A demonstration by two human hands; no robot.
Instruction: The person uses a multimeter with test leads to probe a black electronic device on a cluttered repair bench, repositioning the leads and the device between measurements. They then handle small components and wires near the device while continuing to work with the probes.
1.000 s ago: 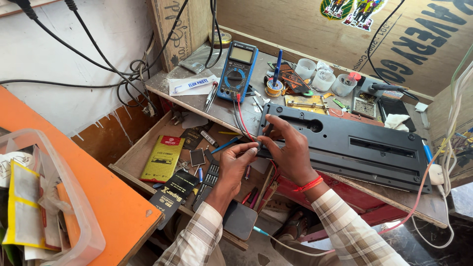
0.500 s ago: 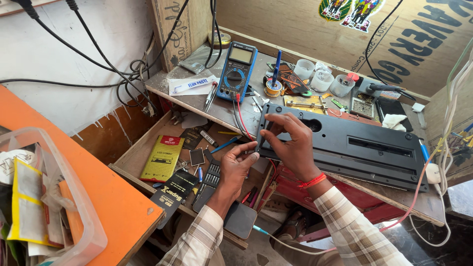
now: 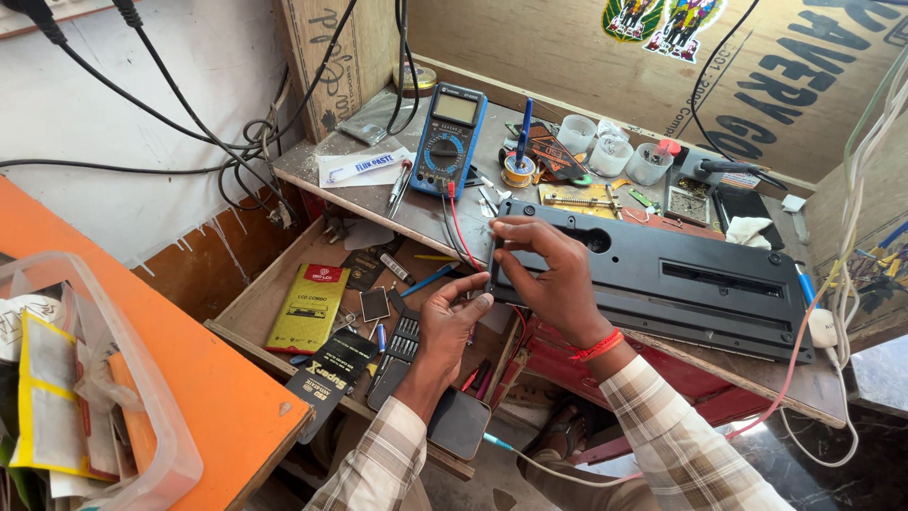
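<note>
1. The right hand rests on the left end of a long black panel lying flat across the workbench. Its thumb and forefinger are curled close together at the panel's near-left corner, the other fingers spread over its top; whether they pinch anything small I cannot tell.
2. The left hand sits just below and left of that corner, palm half open, fingertips touching the panel's edge, holding nothing that shows.
3. Both forearms, in checked sleeves, rise from the bottom of the view; a red band circles the right wrist.
4. Under the left hand an open wooden drawer holds a yellow packet, dark flat packets, a rack of screwdriver bits and a blue pen.
5. Beyond the panel stand small white tubs, contents unclear.
6. A blue multimeter lies left of them, its leads trailing toward the hands.
7. At far left a clear plastic bin on an orange surface holds papers.
</note>
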